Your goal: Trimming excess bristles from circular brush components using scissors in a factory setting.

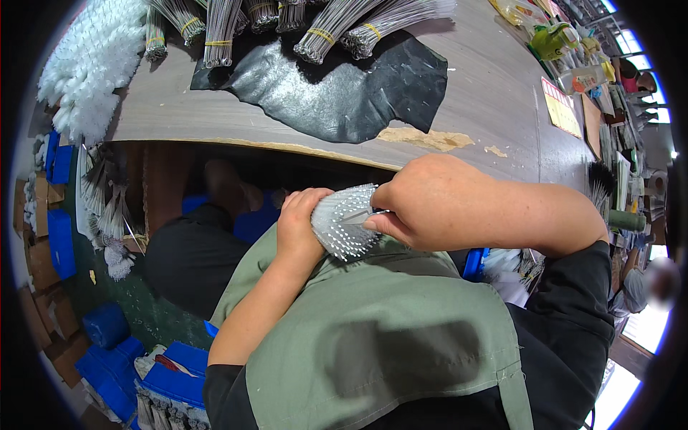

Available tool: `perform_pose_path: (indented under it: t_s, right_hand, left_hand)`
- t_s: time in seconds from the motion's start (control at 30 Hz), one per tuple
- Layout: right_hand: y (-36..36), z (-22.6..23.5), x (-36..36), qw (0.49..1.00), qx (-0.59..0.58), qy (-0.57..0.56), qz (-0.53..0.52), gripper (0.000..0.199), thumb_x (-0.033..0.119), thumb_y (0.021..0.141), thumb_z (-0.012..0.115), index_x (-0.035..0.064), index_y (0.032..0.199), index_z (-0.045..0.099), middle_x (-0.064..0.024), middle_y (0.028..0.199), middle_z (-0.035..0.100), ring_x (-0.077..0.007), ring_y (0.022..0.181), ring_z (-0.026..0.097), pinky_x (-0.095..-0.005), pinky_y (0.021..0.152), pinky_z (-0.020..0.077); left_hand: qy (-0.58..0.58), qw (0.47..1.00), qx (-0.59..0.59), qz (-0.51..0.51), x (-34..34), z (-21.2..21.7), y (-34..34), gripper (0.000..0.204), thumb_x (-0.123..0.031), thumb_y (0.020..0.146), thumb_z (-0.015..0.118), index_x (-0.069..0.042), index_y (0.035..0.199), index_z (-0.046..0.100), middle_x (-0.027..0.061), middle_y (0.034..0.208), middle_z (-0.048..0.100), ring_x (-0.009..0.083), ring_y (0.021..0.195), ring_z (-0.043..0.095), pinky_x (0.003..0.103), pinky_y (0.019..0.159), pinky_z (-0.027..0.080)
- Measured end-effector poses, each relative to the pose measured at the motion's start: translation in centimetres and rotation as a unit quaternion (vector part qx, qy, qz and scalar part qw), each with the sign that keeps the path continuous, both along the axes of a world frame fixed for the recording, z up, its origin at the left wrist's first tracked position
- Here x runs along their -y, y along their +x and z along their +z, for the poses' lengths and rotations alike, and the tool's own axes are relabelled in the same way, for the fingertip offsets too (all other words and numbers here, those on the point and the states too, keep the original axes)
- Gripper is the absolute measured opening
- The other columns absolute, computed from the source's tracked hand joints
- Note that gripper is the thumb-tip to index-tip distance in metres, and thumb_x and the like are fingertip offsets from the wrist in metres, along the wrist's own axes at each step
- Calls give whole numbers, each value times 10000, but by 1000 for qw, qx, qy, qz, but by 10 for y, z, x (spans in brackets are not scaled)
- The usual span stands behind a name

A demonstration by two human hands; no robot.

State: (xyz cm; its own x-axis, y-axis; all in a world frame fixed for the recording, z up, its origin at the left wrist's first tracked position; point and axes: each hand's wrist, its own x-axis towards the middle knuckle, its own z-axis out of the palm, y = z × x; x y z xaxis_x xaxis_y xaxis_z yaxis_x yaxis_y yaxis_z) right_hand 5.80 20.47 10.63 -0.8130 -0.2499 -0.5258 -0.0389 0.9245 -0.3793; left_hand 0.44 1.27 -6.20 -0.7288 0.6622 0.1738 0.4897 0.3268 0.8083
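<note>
Over my lap, my left hand (301, 218) is wrapped round the side of a thick bundle of thin, pale strands with white bead-like tips (340, 240). The tips face up toward me. My right hand (408, 204) pinches slim metal tweezers (356, 216), whose pointed end lies over the tips of the bundle. Whether the points grip a single strand is too small to tell. A green apron (380, 308) lies across my lap beneath both hands.
Beyond my hands stands a grey table (494, 86) with a chipped front edge. On it are a black sheet (322, 93), several banded wire bundles (319, 39) and a pile of white bristly brushes (93, 64). Bottles (552, 41) stand far right; blue bins (175, 376) sit lower left.
</note>
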Motion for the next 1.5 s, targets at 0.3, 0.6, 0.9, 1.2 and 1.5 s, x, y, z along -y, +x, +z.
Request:
perform_pose_path:
  t_s: [0.3, 0.6, 0.9, 1.2, 1.5]
  right_hand:
    - [-2, -2, -1, 1000, 6, -10, 1, 412, 332, 909, 540, -3, 710, 674, -215, 654, 622, -394, 652, 623, -473, 650, 496]
    - [-1, 0, -1, 1000, -5, 19, 23, 348, 327, 897, 578, 35, 728, 665, -170, 576, 594, -371, 587, 611, -456, 587, 489]
    - [-1, 3, 1, 999, -8, 11, 32, 343, 326, 896, 577, 35, 742, 673, -170, 574, 596, -369, 589, 617, -458, 587, 493]
    - [-4, 0, 4, 999, 1, 23, 35, 345, 328, 897, 572, 40, 739, 676, -176, 587, 600, -370, 596, 618, -459, 595, 495]
    - [-1, -1, 1, 999, -19, 11, 35, 351, 327, 894, 575, 29, 734, 669, -177, 589, 601, -374, 596, 617, -465, 595, 492]
  left_hand:
    - [-7, 1000, 1, -2, 0, 0, 0, 298, -82, 648, 707, -49, 934, 635, 106, 901, 654, 305, 884, 600, 379, 825, 445]
    - [-3, 1000, -1, -4, 0, -3, 1, 314, -89, 639, 716, -49, 940, 634, 110, 900, 657, 310, 881, 604, 381, 828, 447]
    - [-14, 1000, 5, -2, 1, -2, 1, 319, -87, 637, 718, -47, 942, 634, 116, 907, 657, 317, 891, 605, 384, 829, 449]
    - [-23, 1000, 13, -4, 1, -3, 2, 328, -86, 636, 723, -46, 951, 638, 117, 925, 662, 319, 903, 607, 387, 838, 451]
    - [-24, 1000, 13, -2, 2, -4, 1, 327, -92, 642, 721, -45, 955, 639, 118, 932, 665, 317, 911, 610, 387, 845, 453]
